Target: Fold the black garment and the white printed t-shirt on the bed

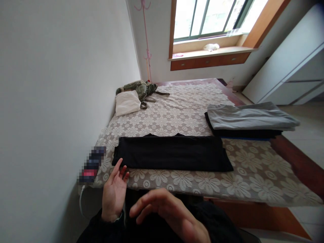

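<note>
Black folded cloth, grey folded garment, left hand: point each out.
black folded cloth [172,152], head view, middle of its top face
grey folded garment [249,117], head view, centre of upper layer
left hand [113,192], head view, palm

- Bed [298,162]: dark wooden frame, its top covered by a cream lace spread [182,111] with a flower pattern.
- Black folded cloth [172,152]: flat, near the front edge.
- Grey folded garment [250,116]: on a black one, at the right edge.
- White pillow [127,102] and green jacket [139,88]: far left corner, by the wall.
</note>
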Available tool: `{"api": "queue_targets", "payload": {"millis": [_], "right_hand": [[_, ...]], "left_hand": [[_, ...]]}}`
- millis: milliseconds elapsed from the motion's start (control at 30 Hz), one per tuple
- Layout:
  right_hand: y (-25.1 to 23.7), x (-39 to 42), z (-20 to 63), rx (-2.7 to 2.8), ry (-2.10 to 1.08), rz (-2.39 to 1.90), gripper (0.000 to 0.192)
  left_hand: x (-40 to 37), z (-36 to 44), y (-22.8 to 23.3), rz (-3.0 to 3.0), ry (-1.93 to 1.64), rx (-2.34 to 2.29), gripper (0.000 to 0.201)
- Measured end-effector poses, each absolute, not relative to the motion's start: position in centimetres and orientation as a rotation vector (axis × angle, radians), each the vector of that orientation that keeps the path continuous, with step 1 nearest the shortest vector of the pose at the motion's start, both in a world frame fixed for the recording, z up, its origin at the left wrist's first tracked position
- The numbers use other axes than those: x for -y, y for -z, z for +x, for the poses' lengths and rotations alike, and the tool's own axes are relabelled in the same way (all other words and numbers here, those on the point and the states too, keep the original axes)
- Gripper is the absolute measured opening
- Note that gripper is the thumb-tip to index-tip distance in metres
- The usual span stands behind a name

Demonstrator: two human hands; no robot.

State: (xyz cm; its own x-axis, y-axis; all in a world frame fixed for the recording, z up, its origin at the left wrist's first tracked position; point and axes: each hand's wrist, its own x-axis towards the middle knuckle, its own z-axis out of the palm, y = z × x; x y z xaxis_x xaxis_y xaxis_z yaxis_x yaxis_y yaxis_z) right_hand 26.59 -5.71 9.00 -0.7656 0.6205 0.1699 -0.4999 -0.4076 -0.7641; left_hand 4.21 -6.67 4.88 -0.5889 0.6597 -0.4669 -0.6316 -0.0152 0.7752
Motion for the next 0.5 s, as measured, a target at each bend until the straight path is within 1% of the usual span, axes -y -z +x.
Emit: {"api": "queue_targets", "payload": {"millis": [67, 133, 200, 333, 500], "right_hand": [[-7.6, 4.5, 25.9, 1.11, -2.129, -0.203, 0.058], [-6.2, 3.7, 25.2, 1.033, -2.142, -0.293, 0.042], [-5.3, 3.3, 24.7, 0.929, -2.198, -0.379, 0.035], [-4.9, 2.6, 24.2, 0.901, -2.16, -0.473, 0.031], [-4.6, 2.1, 24.0, 0.931, -2.102, -0.519, 0.031]], "left_hand": [[6.7, 4.4, -4.6, 0.046, -1.788, -1.359, 0.031], [6.8, 4.5, -4.5, 0.119, -1.808, -1.42, 0.03], [6.8, 4.7, -4.5, 0.226, -1.826, -1.477, 0.03], [6.4, 4.5, -5.2, 0.275, -1.855, -1.404, 0.036], [6.0, 2.7, -7.1, 0.211, -1.97, -1.335, 0.034]]}}
